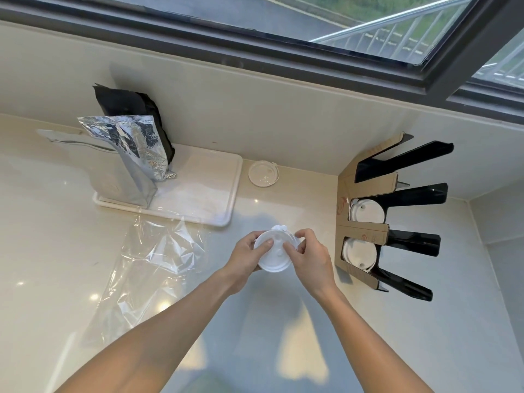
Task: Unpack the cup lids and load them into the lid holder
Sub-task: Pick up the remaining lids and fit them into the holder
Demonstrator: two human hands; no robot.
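Note:
A stack of white cup lids [276, 258] is held above the counter between both hands. My left hand [246, 258] grips its left side with the thumb on top. My right hand [307, 255] pinches the right edge, fingers on the top lid. The lid holder [365, 231], cardboard-faced with black dividers, stands at the right against the wall. White lids [367, 214] fill its middle slot and more lids [359, 253] fill the slot below; the top slot looks empty. One single lid [263, 173] lies flat on the counter near the back wall. The clear plastic wrapper [153, 259] lies crumpled at the left.
A white tray [209, 188] sits at the back left with a silver foil bag [136, 154] and a black bag [127, 103] standing on it. The pale counter [312, 336] meets a wall under a dark window frame [283, 61].

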